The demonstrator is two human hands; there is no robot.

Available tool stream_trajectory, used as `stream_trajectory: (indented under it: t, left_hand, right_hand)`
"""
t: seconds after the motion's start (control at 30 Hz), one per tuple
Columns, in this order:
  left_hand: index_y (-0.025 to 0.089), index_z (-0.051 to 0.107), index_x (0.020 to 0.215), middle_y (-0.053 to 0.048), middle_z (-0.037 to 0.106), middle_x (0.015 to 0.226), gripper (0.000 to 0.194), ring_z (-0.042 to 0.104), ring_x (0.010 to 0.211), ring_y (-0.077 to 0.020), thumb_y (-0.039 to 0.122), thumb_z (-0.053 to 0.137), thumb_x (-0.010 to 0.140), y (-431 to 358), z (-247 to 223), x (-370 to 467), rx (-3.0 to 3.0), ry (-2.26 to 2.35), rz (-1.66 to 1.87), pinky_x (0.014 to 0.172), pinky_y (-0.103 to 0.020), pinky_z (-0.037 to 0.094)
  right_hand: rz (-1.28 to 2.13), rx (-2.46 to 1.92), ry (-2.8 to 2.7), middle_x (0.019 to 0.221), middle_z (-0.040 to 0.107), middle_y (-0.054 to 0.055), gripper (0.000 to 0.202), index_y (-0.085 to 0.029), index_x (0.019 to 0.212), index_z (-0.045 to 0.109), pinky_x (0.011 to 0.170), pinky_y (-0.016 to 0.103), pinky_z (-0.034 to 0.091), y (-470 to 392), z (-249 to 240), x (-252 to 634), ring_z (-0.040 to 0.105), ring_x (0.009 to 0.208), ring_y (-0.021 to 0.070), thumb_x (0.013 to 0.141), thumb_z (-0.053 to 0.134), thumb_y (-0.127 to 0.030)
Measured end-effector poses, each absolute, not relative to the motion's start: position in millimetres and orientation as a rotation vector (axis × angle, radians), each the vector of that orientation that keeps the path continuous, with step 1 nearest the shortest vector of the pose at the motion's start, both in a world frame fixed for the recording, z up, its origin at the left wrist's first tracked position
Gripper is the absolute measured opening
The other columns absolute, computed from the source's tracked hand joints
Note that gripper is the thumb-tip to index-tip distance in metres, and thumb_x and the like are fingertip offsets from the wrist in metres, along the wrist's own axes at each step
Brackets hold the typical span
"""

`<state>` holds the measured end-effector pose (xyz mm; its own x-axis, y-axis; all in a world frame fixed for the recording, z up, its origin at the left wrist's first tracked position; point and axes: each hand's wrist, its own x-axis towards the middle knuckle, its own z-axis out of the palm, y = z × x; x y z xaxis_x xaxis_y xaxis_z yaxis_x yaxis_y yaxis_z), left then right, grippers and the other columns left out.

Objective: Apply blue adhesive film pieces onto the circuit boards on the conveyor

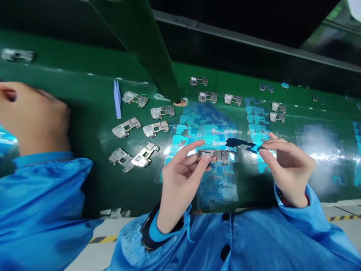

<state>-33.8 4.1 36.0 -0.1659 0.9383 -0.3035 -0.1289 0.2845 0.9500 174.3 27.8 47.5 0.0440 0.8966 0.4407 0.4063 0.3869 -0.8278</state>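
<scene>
My left hand (pixel 183 177) is closed on a small circuit board (pixel 221 156), its thumb on top and the fingers behind. To the right of it, my right hand (pixel 290 162) pinches one end of a thin dark sticker (pixel 239 143) cut in the outline of the board. The sticker's free end points left, just above the board and apart from it. Beneath both hands lie clear sheets with rows of shiny blue stickers (pixel 208 128) on the green mat.
Several circuit boards (pixel 156 128) lie at left, beside light purple tweezers (pixel 117 99). More boards (pixel 232 99) sit along the back. A green post (pixel 146 49) slants down to the mat (pixel 93 131). A co-worker's hand (pixel 36 116) is at far left.
</scene>
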Motion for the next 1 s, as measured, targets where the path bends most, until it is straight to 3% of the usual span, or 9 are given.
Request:
stream_trajectory:
  t: [0.1,0.23,0.4,0.63,0.77,1.0]
  left_hand:
    - [0.027,0.072,0.107,0.004,0.073,0.071,0.026,0.072,0.076,-0.0126,0.030,0.074,0.081,3.7,38.1,-31.8,0.764,1.311,1.191,0.068,-0.019,0.063]
    - [0.031,0.075,0.103,0.003,0.076,0.088,0.018,0.073,0.084,-0.0139,0.031,0.070,0.085,0.7,38.8,-31.3,0.696,1.163,1.164,0.071,-0.022,0.064]
    - [0.032,0.075,0.102,0.004,0.076,0.087,0.021,0.073,0.081,-0.0140,0.025,0.072,0.083,-4.6,43.6,-29.5,0.632,1.152,1.171,0.071,-0.024,0.065]
    - [0.028,0.076,0.103,-0.003,0.077,0.099,0.036,0.073,0.094,-0.0245,0.013,0.066,0.073,-3.5,64.7,-29.5,0.479,1.093,1.084,0.074,-0.032,0.065]
    - [0.029,0.075,0.107,-0.002,0.077,0.098,0.039,0.073,0.091,-0.0242,0.015,0.067,0.072,-5.7,70.1,-30.2,0.542,1.173,1.074,0.078,-0.037,0.065]
    - [0.028,0.074,0.109,-0.002,0.075,0.093,0.039,0.072,0.086,-0.0230,0.020,0.071,0.072,-9.3,70.1,-31.6,0.623,1.253,1.073,0.079,-0.040,0.066]
  right_hand:
    - [0.867,-1.244,-1.468,0.078,0.073,-0.003,0.014,-0.025,0.083,0.072,0.099,0.038,0.052,27.4,51.0,175.0,0.067,0.072,0.0128,0.078,0.073,-0.012]
    - [1.120,-1.279,-1.358,0.079,0.073,-0.001,0.007,-0.024,0.082,0.073,0.079,0.028,0.058,29.9,51.5,174.0,0.068,0.074,0.0131,0.079,0.074,-0.018]
    - [1.161,-1.295,-1.304,0.078,0.073,-0.002,0.007,-0.025,0.080,0.073,0.071,0.023,0.057,33.9,54.1,168.6,0.067,0.072,0.0111,0.077,0.076,-0.019]
    - [1.215,-1.311,-1.411,0.075,0.074,-0.001,0.006,-0.023,0.077,0.072,0.070,0.025,0.060,33.9,64.1,164.4,0.070,0.072,0.0139,0.076,0.075,-0.018]
    - [1.171,-1.350,-1.463,0.075,0.074,0.000,0.005,-0.023,0.076,0.073,0.070,0.027,0.061,31.8,67.2,163.8,0.072,0.076,0.0169,0.075,0.076,-0.020]
    - [1.173,-1.362,-1.453,0.073,0.074,-0.003,0.009,-0.023,0.076,0.074,0.061,0.022,0.061,32.1,71.6,160.5,0.069,0.063,0.0120,0.073,0.077,-0.015]
